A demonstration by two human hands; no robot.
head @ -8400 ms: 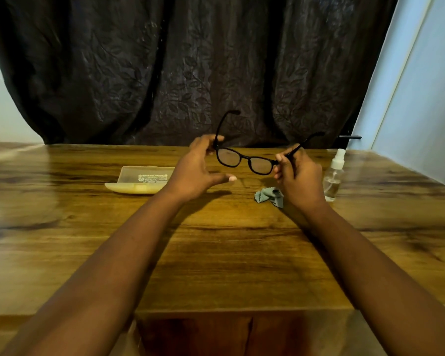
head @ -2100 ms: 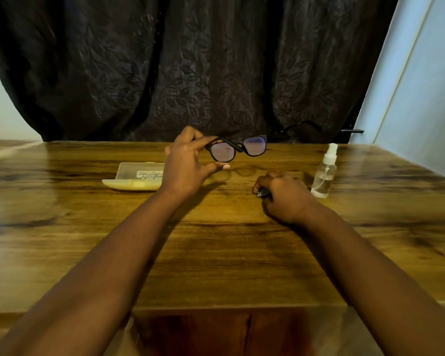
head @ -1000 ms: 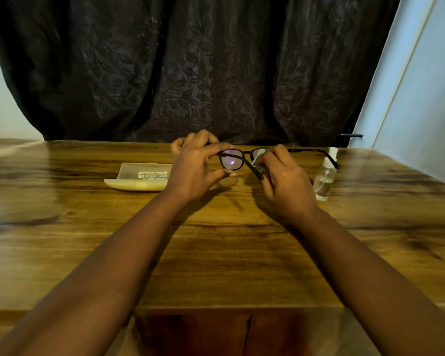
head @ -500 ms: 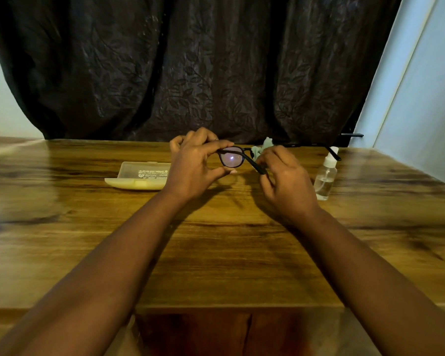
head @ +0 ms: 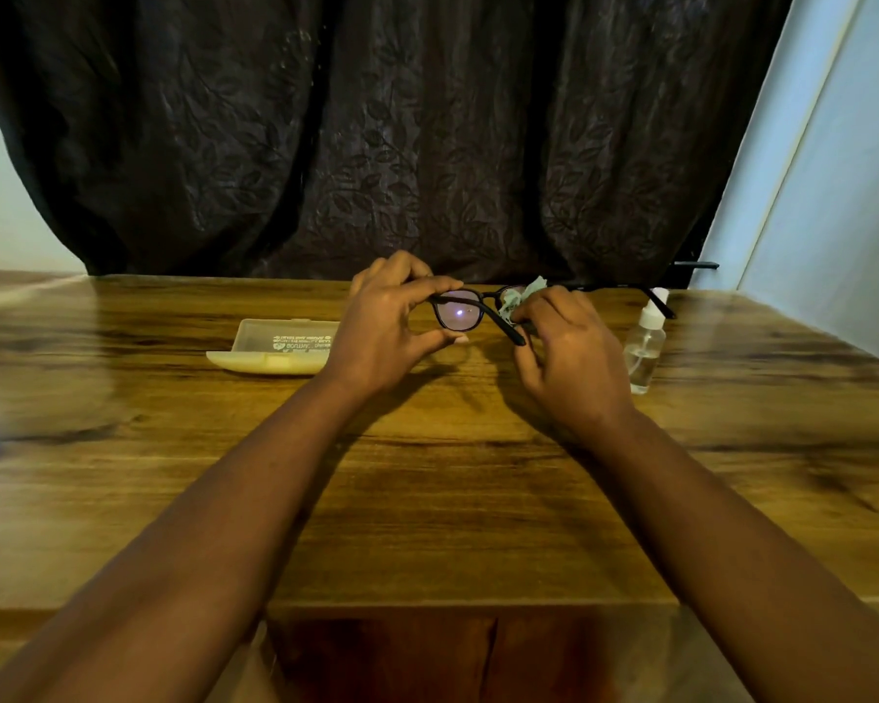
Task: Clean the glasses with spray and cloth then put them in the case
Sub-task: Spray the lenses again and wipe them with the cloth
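Observation:
Black-framed glasses (head: 459, 313) hang above the wooden table, temples unfolded. My left hand (head: 384, 329) pinches the left lens rim between finger and thumb. My right hand (head: 572, 355) pinches a pale green cloth (head: 521, 296) over the right lens, which is mostly hidden behind cloth and fingers. A cream glasses case (head: 275, 347) lies open on the table left of my left hand. A small clear spray bottle (head: 644, 350) with a white top stands upright just right of my right hand.
The wooden table (head: 427, 499) stretches wide, with its front edge near me. A dark patterned curtain (head: 402, 134) hangs behind the far edge. A pale wall or door (head: 833, 195) runs along the right side.
My right hand picked the cloth off the table and brought it up to the right lens. In the last second the cloth and fingers shifted slightly on that lens; my left hand stayed put.

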